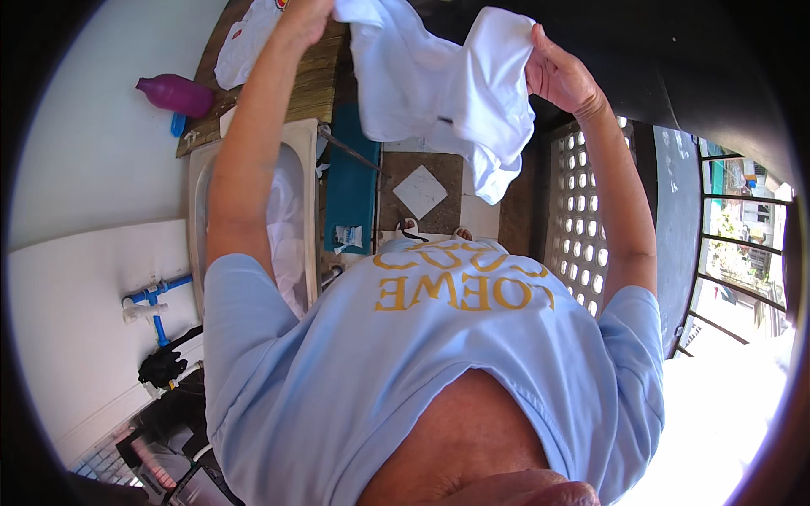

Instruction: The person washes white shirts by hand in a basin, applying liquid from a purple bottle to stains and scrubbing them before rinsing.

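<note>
White cloth (494,80) is up at the top of view, hanging in loose folds between both hands, in front of the body. Right hand (564,78) grips its right edge — thumb on the near side, other fingers partly hidden. Left hand (305,21) grips the upper left end, cut off by the frame — exact finger pose can't be told. Tub (310,198) with white fabric (285,244) sits below the left arm.

Cut off by upper edge: left hand (307,21) and white garment (489,80). Partly hidden behind the garment: fingers of right hand (564,79). Partly hidden behind left forearm (257,126): pale basin (310,177).
</note>
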Action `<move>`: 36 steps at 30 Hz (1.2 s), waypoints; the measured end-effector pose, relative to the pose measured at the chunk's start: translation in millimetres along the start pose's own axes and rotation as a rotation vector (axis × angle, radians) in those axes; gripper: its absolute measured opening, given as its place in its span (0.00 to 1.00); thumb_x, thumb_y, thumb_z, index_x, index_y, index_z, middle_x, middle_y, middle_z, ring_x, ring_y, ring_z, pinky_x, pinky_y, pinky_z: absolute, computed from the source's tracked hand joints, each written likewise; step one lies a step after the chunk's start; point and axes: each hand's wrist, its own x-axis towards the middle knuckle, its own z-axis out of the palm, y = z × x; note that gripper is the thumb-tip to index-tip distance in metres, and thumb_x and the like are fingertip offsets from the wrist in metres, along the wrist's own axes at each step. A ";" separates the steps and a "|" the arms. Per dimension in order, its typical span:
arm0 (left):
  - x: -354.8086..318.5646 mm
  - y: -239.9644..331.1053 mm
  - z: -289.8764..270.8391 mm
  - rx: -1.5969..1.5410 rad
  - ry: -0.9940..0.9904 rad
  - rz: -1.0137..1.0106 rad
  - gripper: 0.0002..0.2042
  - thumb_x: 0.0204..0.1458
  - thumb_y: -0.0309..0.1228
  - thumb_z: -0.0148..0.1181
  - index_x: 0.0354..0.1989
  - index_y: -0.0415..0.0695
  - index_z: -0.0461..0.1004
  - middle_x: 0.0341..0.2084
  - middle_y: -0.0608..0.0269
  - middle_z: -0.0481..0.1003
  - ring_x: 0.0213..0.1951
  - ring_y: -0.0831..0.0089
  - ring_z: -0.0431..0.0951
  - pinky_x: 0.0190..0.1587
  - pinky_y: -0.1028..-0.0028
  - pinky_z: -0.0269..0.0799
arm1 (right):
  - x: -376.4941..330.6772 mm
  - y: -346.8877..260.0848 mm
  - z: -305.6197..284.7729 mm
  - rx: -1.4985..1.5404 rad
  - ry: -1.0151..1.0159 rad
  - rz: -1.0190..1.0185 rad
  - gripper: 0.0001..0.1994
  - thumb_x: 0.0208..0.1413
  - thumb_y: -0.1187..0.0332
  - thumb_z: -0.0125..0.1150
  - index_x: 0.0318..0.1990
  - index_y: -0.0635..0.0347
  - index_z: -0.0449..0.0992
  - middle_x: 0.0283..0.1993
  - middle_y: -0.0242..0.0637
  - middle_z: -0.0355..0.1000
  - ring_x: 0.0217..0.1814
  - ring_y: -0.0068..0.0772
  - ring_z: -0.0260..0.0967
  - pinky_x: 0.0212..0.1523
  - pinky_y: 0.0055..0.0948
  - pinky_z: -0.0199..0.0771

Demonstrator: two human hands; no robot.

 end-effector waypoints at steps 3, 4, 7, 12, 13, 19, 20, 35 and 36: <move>-70.8 -47.6 36.0 0.153 -0.098 -0.003 0.29 0.47 0.42 0.66 0.55 0.41 0.66 0.47 0.58 0.71 0.49 0.70 0.70 0.52 0.73 0.65 | 12.3 -29.9 48.6 0.372 0.081 -0.111 0.34 0.56 0.40 0.48 0.54 0.65 0.68 0.47 0.45 0.73 0.45 0.38 0.74 0.47 0.32 0.74; -94.9 -67.8 46.3 0.126 -0.183 -0.098 0.35 0.46 0.44 0.67 0.60 0.42 0.62 0.53 0.56 0.67 0.54 0.66 0.66 0.56 0.71 0.62 | 16.6 -33.7 44.7 0.428 0.000 -0.088 0.39 0.54 0.35 0.45 0.57 0.67 0.64 0.52 0.48 0.70 0.50 0.41 0.71 0.51 0.35 0.71; -153.5 -111.7 89.6 0.153 -0.265 -0.336 0.32 0.49 0.42 0.64 0.60 0.42 0.61 0.52 0.57 0.68 0.54 0.67 0.66 0.56 0.71 0.63 | 30.4 -47.0 37.7 0.581 -0.155 -0.014 0.52 0.46 0.26 0.43 0.60 0.73 0.58 0.59 0.52 0.65 0.57 0.47 0.68 0.58 0.39 0.67; -157.3 -175.4 102.1 -0.115 0.139 -0.243 0.14 0.58 0.36 0.56 0.44 0.38 0.73 0.30 0.65 0.75 0.34 0.79 0.72 0.39 0.77 0.68 | 21.4 -72.9 6.9 0.384 -0.289 -0.141 0.44 0.52 0.32 0.44 0.64 0.64 0.55 0.61 0.45 0.63 0.58 0.42 0.67 0.59 0.37 0.67; -151.1 -168.0 90.6 -0.116 0.200 -0.189 0.13 0.58 0.36 0.55 0.43 0.38 0.73 0.29 0.67 0.74 0.33 0.80 0.72 0.38 0.77 0.68 | 26.8 -46.1 -22.2 0.548 -0.306 -0.184 0.45 0.51 0.31 0.43 0.64 0.63 0.56 0.62 0.43 0.61 0.60 0.42 0.64 0.60 0.38 0.63; -103.1 -109.4 42.6 0.137 0.246 -0.276 0.18 0.48 0.37 0.63 0.44 0.39 0.71 0.31 0.62 0.72 0.34 0.75 0.71 0.36 0.75 0.68 | 6.7 16.2 5.7 0.511 0.236 -0.025 0.55 0.45 0.25 0.41 0.66 0.70 0.47 0.66 0.54 0.54 0.64 0.59 0.57 0.64 0.55 0.53; -101.8 -99.6 34.3 0.244 0.223 -0.321 0.20 0.45 0.36 0.64 0.45 0.39 0.71 0.32 0.61 0.72 0.35 0.74 0.72 0.36 0.74 0.68 | 4.0 4.4 -3.6 0.477 0.193 -0.032 0.56 0.46 0.25 0.41 0.66 0.72 0.46 0.66 0.56 0.54 0.64 0.59 0.57 0.63 0.54 0.54; -55.7 -32.8 -36.2 1.273 0.325 0.136 0.08 0.43 0.19 0.49 0.32 0.37 0.70 0.30 0.42 0.73 0.37 0.46 0.74 0.39 0.54 0.69 | 32.4 -68.5 -29.6 0.518 -0.009 0.000 0.60 0.42 0.40 0.64 0.65 0.80 0.33 0.70 0.62 0.41 0.70 0.55 0.48 0.69 0.43 0.48; -53.7 -28.9 -41.1 1.280 0.302 0.122 0.07 0.42 0.18 0.48 0.31 0.37 0.70 0.30 0.42 0.73 0.37 0.46 0.74 0.39 0.54 0.69 | 36.4 -72.1 -32.3 0.512 -0.029 0.006 0.61 0.42 0.40 0.64 0.65 0.79 0.32 0.70 0.62 0.40 0.70 0.55 0.48 0.69 0.43 0.48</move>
